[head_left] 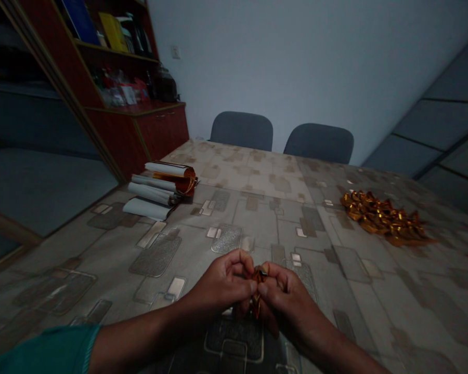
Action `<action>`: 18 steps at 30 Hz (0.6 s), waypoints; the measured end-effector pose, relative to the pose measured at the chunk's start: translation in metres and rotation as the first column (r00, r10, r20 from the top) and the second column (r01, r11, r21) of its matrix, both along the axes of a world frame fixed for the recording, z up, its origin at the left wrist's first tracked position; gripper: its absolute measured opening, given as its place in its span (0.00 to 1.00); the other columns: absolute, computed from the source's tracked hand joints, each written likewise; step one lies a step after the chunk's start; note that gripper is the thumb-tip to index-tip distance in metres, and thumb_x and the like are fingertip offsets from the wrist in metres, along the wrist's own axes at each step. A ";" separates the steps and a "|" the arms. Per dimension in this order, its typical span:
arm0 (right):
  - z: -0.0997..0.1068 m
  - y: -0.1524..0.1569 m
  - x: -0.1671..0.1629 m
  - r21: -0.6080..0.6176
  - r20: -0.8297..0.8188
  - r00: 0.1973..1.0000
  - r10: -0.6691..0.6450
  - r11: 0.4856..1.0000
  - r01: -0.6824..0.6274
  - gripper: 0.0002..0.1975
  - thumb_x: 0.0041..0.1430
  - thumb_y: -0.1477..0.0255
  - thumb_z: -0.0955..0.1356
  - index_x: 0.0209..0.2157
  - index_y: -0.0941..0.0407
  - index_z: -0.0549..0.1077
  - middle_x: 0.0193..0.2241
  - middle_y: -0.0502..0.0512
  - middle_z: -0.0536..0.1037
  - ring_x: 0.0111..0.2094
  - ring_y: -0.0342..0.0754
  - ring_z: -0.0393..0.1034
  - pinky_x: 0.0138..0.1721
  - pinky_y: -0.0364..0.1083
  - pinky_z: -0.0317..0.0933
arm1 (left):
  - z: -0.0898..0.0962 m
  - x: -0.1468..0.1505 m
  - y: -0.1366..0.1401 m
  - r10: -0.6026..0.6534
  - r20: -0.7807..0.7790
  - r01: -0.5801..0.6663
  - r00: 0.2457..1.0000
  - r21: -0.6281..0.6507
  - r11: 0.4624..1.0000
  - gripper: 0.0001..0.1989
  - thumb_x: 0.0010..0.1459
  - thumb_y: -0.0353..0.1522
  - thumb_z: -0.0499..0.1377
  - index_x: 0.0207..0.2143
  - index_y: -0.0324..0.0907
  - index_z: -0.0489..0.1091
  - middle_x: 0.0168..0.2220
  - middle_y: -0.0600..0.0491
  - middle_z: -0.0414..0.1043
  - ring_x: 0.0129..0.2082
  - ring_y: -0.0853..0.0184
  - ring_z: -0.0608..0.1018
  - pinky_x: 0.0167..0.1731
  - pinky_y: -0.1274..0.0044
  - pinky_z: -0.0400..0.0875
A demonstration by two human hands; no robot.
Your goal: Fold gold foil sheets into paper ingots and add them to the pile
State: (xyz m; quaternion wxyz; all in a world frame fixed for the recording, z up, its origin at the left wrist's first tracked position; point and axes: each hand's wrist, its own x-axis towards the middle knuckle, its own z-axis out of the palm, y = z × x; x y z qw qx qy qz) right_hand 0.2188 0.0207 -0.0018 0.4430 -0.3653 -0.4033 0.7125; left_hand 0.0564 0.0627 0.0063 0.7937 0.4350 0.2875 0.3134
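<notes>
Between my two hands is a small piece of folded gold foil paper (256,301), pinched from both sides above the table's near part. My left hand (232,280) grips its left side with thumb and fingers. On the other side, my right hand (283,288) pinches it, the two thumbs nearly touching. Fingers cover much of the paper, so its full shape is hidden. Off to the right lie rows of folded gold foil pieces (382,215). At the left, a stack of curled foil paper sheets (152,192) shows pale backs and a gold inner face.
A patterned cloth covers the table (253,202). Two grey chairs, a left one (242,130) and a right one (320,143), stand at its far edge before a pale wall. A red-brown cabinet (161,130) with loaded shelves stands at the back left.
</notes>
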 end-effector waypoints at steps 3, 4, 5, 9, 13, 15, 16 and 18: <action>-0.002 0.002 0.000 0.001 0.055 0.998 -0.039 0.999 0.039 0.22 0.54 0.54 0.74 0.34 0.60 0.72 0.20 0.51 0.77 0.14 0.37 0.62 0.16 0.36 0.53 | 0.000 0.001 -0.001 0.030 -0.049 -0.029 0.998 0.023 0.999 0.19 0.48 0.37 0.69 0.30 0.42 0.61 0.22 0.60 0.70 0.12 0.78 0.68 0.12 0.86 0.60; -0.003 0.002 -0.001 0.002 0.058 0.997 -0.042 0.999 0.042 0.22 0.55 0.54 0.74 0.34 0.60 0.72 0.20 0.51 0.77 0.14 0.37 0.63 0.16 0.36 0.53 | 0.000 0.002 -0.001 0.039 -0.061 -0.038 0.997 0.026 0.999 0.18 0.48 0.37 0.69 0.30 0.42 0.61 0.22 0.60 0.70 0.13 0.78 0.68 0.12 0.86 0.60; -0.003 0.002 -0.001 0.004 0.058 0.998 -0.040 0.999 0.040 0.22 0.55 0.54 0.74 0.34 0.60 0.72 0.20 0.51 0.77 0.14 0.37 0.63 0.17 0.37 0.54 | 0.000 0.002 0.000 0.045 -0.069 -0.043 0.997 0.028 0.999 0.18 0.48 0.37 0.69 0.30 0.42 0.61 0.22 0.60 0.71 0.13 0.78 0.69 0.12 0.86 0.61; 0.001 0.003 -0.001 -0.008 0.052 0.998 -0.035 0.999 0.035 0.21 0.54 0.55 0.74 0.34 0.59 0.72 0.20 0.51 0.77 0.16 0.38 0.64 0.18 0.38 0.54 | -0.001 0.001 0.001 0.045 -0.083 -0.044 0.996 0.014 0.999 0.20 0.46 0.37 0.71 0.29 0.42 0.61 0.23 0.59 0.71 0.14 0.76 0.70 0.13 0.86 0.62; 0.011 0.002 0.001 -0.034 -0.005 1.000 0.017 0.999 -0.017 0.19 0.56 0.57 0.73 0.35 0.59 0.73 0.24 0.54 0.79 0.17 0.37 0.62 0.19 0.38 0.53 | 0.007 -0.002 0.000 0.023 -0.031 -0.024 0.999 -0.052 0.998 0.17 0.49 0.38 0.69 0.31 0.41 0.63 0.21 0.58 0.71 0.15 0.76 0.70 0.14 0.86 0.62; 0.016 0.003 0.001 -0.029 -0.035 0.998 0.050 0.998 -0.051 0.18 0.56 0.58 0.73 0.37 0.59 0.73 0.26 0.56 0.80 0.17 0.37 0.61 0.19 0.38 0.52 | 0.013 -0.004 -0.001 0.011 0.020 -0.009 1.000 -0.098 0.995 0.15 0.52 0.37 0.68 0.32 0.41 0.64 0.21 0.58 0.70 0.16 0.76 0.70 0.16 0.86 0.62; 0.017 0.003 0.002 -0.025 -0.037 0.998 0.054 0.998 -0.055 0.18 0.55 0.58 0.74 0.37 0.59 0.73 0.27 0.56 0.81 0.17 0.37 0.61 0.18 0.38 0.51 | 0.015 -0.005 -0.001 0.005 0.036 -0.001 0.999 -0.115 0.993 0.15 0.52 0.36 0.68 0.32 0.41 0.64 0.21 0.58 0.70 0.16 0.77 0.70 0.17 0.86 0.63; 0.018 0.003 0.001 -0.020 -0.015 0.999 0.036 0.999 -0.037 0.17 0.54 0.59 0.74 0.37 0.58 0.73 0.26 0.56 0.80 0.17 0.37 0.62 0.18 0.38 0.50 | 0.018 -0.006 -0.001 -0.006 0.040 0.011 0.999 -0.133 0.991 0.14 0.52 0.34 0.68 0.33 0.41 0.64 0.22 0.58 0.71 0.17 0.77 0.70 0.18 0.86 0.64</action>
